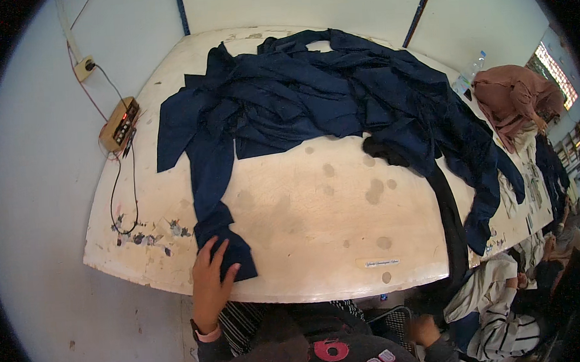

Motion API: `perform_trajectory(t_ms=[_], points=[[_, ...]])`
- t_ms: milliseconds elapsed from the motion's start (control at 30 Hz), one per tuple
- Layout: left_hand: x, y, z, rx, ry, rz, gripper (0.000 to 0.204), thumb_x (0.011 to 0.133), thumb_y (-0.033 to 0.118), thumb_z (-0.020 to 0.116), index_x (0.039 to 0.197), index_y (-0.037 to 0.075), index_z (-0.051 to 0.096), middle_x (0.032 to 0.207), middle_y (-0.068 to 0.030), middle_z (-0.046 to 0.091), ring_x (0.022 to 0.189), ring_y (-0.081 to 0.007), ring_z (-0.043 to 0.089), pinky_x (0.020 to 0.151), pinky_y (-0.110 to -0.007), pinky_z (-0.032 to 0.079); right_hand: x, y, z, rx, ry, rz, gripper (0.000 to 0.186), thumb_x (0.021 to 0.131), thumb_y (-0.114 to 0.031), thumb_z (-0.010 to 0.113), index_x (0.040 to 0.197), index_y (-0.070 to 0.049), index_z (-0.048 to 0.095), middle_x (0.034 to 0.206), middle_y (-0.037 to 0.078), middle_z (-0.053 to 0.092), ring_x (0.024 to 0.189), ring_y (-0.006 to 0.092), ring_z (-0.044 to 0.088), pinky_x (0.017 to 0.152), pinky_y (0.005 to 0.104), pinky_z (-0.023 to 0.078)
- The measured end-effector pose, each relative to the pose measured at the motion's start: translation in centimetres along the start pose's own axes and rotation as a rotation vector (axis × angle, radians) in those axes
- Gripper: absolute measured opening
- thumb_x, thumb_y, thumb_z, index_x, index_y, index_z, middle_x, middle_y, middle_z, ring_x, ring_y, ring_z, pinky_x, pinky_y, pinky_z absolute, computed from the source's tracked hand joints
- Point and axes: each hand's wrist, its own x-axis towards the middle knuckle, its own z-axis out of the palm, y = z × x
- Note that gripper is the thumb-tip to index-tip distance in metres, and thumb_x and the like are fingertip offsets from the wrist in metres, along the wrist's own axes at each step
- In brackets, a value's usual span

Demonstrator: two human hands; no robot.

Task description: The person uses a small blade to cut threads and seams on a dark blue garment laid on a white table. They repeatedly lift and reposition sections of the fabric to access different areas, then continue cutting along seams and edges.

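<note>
We see our left hand [210,287] stretched forward from the lower edge, palm down, fingers [216,255] spread flat. Our right hand [424,330] sits low by our body, loosely curled, its grip unclear.

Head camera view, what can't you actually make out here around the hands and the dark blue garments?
- Right hand: low at the frame edge under the table rim; whether it holds anything is unclear.
- Dark blue garments: heaped and overlapping, so the number of pieces is unclear.
- Left hand: lies on a sleeve end; its palm side is hidden.
- Small box with a red light: too small to identify.
</note>
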Motion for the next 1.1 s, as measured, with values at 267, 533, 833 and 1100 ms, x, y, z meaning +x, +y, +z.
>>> perform_trajectory(t_ms=[267,533,833,1100], points=[[-0.6,-5.6,0.8,0.29,0.164,-0.372,0.047,0.106,0.027,0.047,0.149,0.007,0.047,0.158,-0.0193,0.039,0.147,-0.0374,0.034,0.122,-0.057,0.017,-1.4,-8.4,-29.0,0.618,0.851,-0.667,0.027,0.087,-0.012,0.064,0.113,-0.013,0.072,0.103,0.011,0.074,0.093,0.0345,0.07,0.081,0.0439,0.056],[-0.8,-5.7,0.6,0.162,0.341,-0.305,0.039,0.104,0.024,0.049,0.138,0.008,0.059,0.151,-0.0163,0.05,0.143,-0.0357,0.042,0.122,-0.056,0.018,21.5,-6.9,-46.3,0.871,1.391,-0.711,0.035,0.089,-0.011,0.069,0.124,-0.007,0.067,0.12,0.015,0.071,0.11,0.0351,0.069,0.094,0.0412,0.053],[-0.9,-5.7,0.7,0.055,0.449,-0.311,0.033,0.097,0.023,0.06,0.127,0.01,0.066,0.142,-0.0127,0.059,0.136,-0.0333,0.05,0.121,-0.055,0.022,29.1,-3.6,-52.6,0.888,1.421,-0.207,0.031,0.09,-0.018,0.072,0.12,-0.009,0.071,0.116,0.019,0.072,0.108,0.0379,0.069,0.091,0.0448,0.053],[-1.1,-6.1,0.6,0.102,0.453,-0.315,0.033,0.096,0.023,0.061,0.126,0.01,0.067,0.141,-0.0129,0.059,0.135,-0.0327,0.05,0.121,-0.053,0.022,8.8,-14.4,-43.9,0.747,1.114,-1.419,0.013,0.084,0.0,0.071,0.097,0.003,0.071,0.089,0.01,0.07,0.081,0.0186,0.067,0.072,0.0317,0.052]])
